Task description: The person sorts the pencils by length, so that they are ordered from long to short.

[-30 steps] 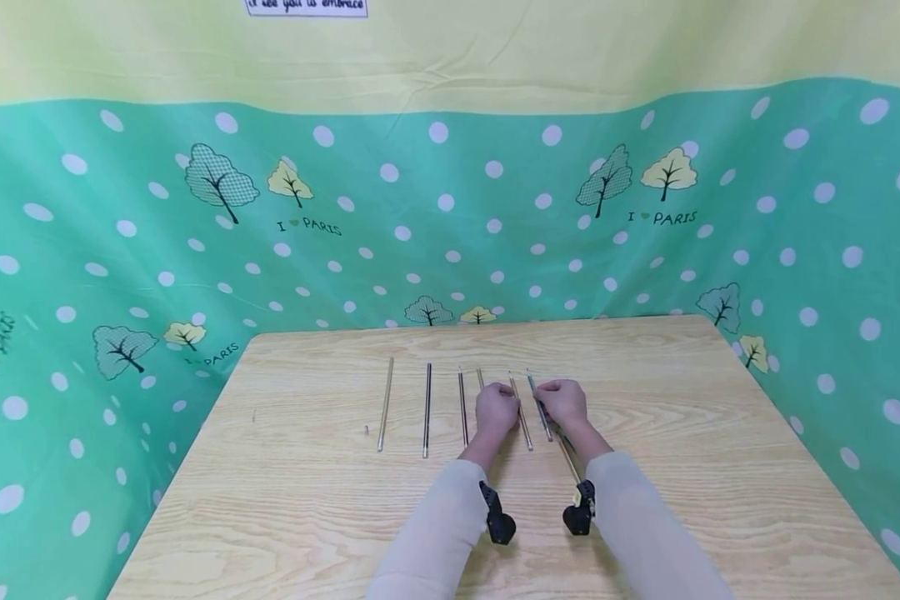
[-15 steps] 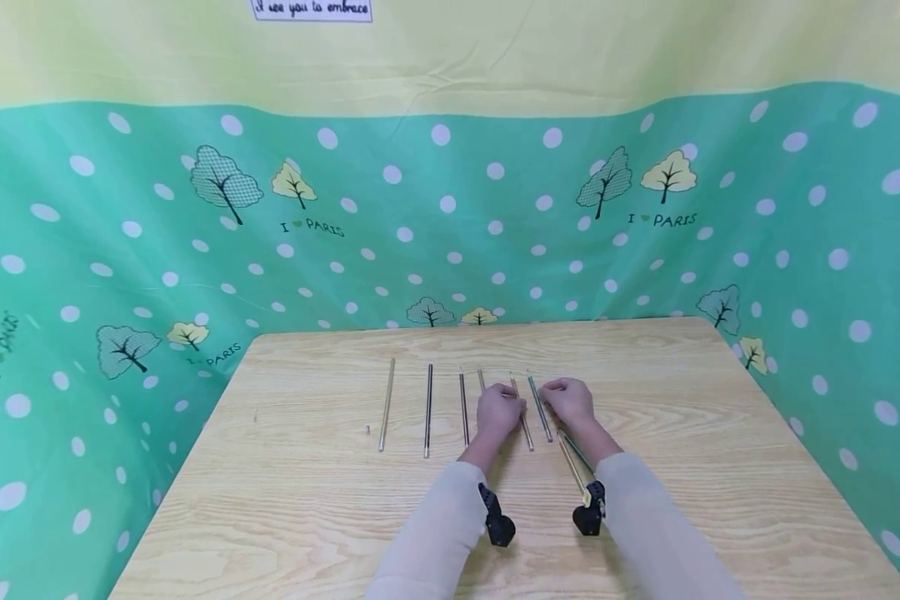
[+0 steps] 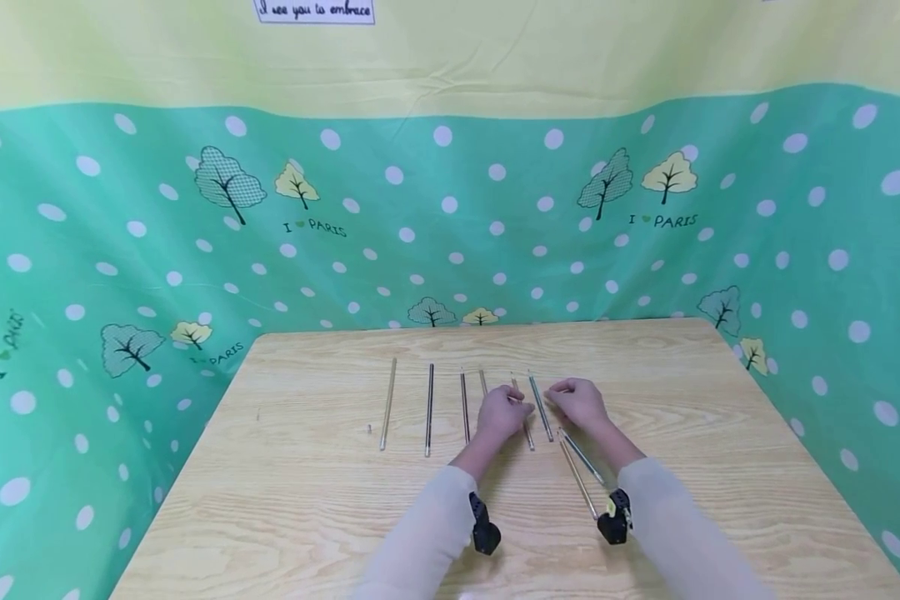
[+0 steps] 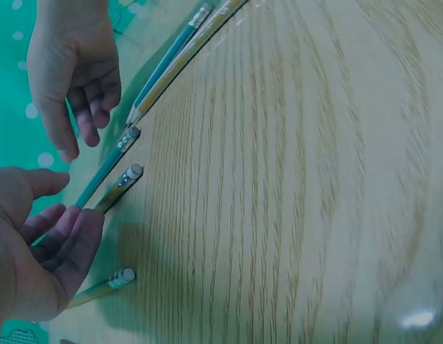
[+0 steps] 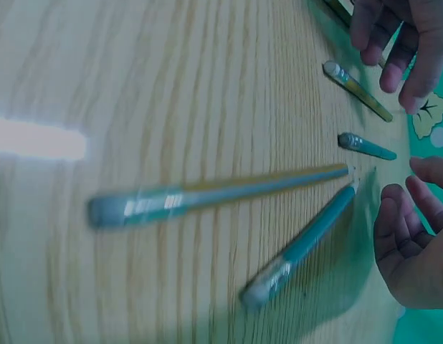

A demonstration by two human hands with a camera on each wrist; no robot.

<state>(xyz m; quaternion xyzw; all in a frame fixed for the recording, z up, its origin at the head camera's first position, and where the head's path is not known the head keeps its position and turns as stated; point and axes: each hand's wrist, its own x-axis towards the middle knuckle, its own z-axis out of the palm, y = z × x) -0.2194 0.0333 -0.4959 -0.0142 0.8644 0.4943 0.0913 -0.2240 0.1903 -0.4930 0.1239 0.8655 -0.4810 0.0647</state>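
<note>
A row of pencils lies on the wooden table. My left hand (image 3: 502,412), fingers loosely bent, hovers over a yellow pencil (image 3: 529,435) and partly covers another yellowish pencil (image 3: 482,378). Just right of it lies a green pencil (image 3: 541,407), eraser end toward me. My right hand (image 3: 579,404) is beside that green pencil's right side, its fingers relaxed and holding nothing, as the right wrist view shows too. Nearer me, a second green pencil (image 5: 300,247) and a gold-coloured pencil (image 5: 257,188) lie at an angle, their tips close together.
Further left in the row are a tan pencil (image 3: 387,404), a black pencil (image 3: 430,410) and a dark red pencil (image 3: 465,408). A tiny light piece (image 3: 369,429) lies beside the tan one. A green dotted curtain (image 3: 450,225) hangs behind the table (image 3: 285,500).
My right hand has let go of the green pencil in the row and shifted right. My left hand has moved slightly right. The two angled pencils show more fully now.
</note>
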